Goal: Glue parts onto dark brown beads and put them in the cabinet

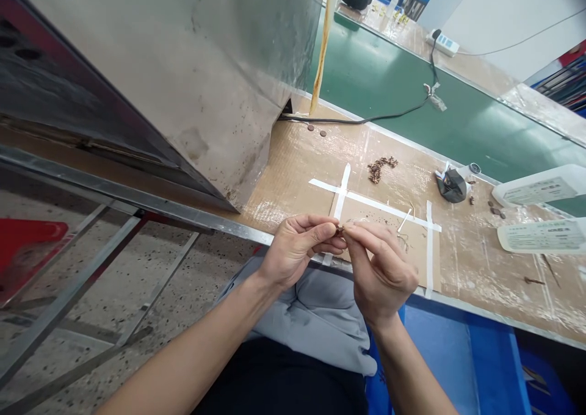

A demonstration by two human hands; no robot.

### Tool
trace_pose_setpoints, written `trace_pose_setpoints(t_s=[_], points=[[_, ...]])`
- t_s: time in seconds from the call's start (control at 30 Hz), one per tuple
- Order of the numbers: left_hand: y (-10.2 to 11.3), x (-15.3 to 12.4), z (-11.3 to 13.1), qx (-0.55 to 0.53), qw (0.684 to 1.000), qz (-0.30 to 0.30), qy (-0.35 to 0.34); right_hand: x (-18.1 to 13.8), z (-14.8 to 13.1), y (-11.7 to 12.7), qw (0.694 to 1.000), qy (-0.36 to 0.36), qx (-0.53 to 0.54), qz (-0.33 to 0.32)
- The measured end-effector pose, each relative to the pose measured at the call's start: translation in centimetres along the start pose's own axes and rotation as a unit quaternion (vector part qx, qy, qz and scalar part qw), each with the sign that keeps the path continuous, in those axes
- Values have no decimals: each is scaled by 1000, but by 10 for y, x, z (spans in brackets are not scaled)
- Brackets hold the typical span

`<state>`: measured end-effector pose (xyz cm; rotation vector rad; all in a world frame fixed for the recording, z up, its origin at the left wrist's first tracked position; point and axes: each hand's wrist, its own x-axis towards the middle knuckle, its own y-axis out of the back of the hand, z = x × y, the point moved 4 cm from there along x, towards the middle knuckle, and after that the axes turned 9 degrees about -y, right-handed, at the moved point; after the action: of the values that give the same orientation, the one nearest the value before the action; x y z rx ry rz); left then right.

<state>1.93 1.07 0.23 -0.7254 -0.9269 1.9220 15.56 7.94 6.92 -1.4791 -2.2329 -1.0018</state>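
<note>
My left hand [297,247] and my right hand [382,265] meet at the near edge of a cardboard-covered bench [293,171]. Both pinch one tiny brown part [339,229] between thumb and fingertips; its shape is too small to make out. The hands hover just above a taped cardboard patch [384,220], where thin wire bits [403,230] lie. A small heap of brown parts [381,168] sits further back on the bench.
A large metal housing [192,67] rises at the left. A green conveyor belt [412,91] runs behind the bench, with a black cable [366,119] across it. A dark small tool [452,184] and two white plastic bottles [542,213] lie at the right. A blue crate [458,354] stands below.
</note>
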Motion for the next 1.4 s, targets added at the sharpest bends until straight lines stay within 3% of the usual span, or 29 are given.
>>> trace_pose_setpoints(t_s=[0.1,0.23,0.37,0.47,0.57,0.67,0.73,0.87,1.4], points=[[-2,0,1,13,1000,2,1,-1,3,1,1000,-19,1,-9],[-5,-1,3,46,999,-11,1,-4,8,4,993,-105,46,-6],[-7,-1,5,65,997,-32,2,-8,18,26,985,-164,44,30],[-5,0,10,81,996,-37,-2,-6,41,73,985,-145,-43,88],[-3,2,13,94,995,-38,3,-6,79,139,966,-105,-192,141],[-1,3,13,102,994,-36,14,-13,120,194,932,-91,-324,130],[1,4,12,114,993,-29,20,-21,142,213,924,-94,-351,117],[5,6,11,143,989,-3,31,-33,162,219,925,-100,-348,114],[-6,11,14,214,976,38,24,-35,175,212,933,-132,-317,112]])
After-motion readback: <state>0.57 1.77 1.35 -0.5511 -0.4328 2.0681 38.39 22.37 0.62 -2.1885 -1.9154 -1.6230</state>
